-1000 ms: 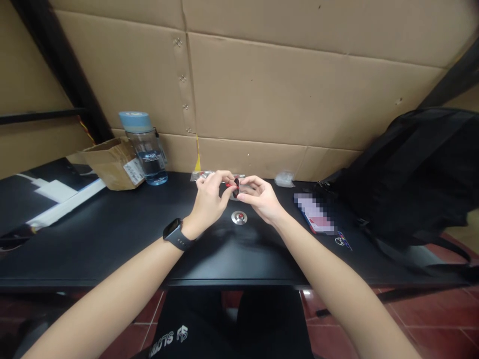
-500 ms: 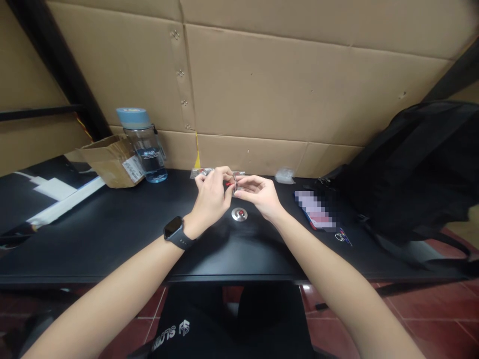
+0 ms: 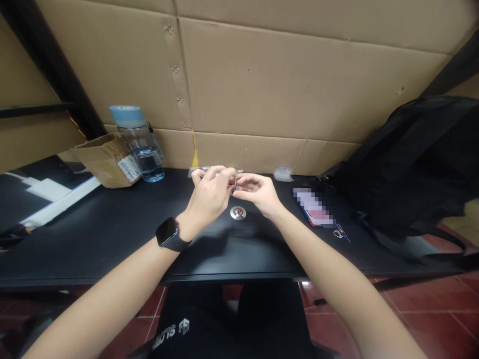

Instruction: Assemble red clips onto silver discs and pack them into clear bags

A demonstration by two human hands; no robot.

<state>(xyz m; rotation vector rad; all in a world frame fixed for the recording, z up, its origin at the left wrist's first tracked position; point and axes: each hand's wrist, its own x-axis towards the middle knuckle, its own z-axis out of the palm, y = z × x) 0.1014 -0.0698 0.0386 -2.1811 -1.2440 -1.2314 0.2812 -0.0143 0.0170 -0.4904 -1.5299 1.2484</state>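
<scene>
My left hand [image 3: 211,192], a dark watch [image 3: 167,232] on its wrist, has thumb and fingers pinched at a small red part. That part sits against a thin silvery disc [image 3: 235,185], turned edge-on and mostly hidden by fingers. On its other side, my right hand [image 3: 259,192] closes thumb and fingertips on the disc's edge. Both hands are above the black table. Just below them a round silver disc with a red centre [image 3: 238,213] lies flat on the tabletop. Behind my left fingers a clear plastic bag [image 3: 192,172] is partly covered.
A water bottle [image 3: 140,144] and an open cardboard box [image 3: 108,164] stand at the left, near a white power strip [image 3: 62,202]. On the right are a phone [image 3: 312,207], a key ring [image 3: 339,233], crumpled clear plastic [image 3: 283,173] and a black backpack [image 3: 415,164].
My left hand has turned slightly at the fingertips, and less of the red part shows. My right hand stays at the disc. The whole view has shifted a little.
</scene>
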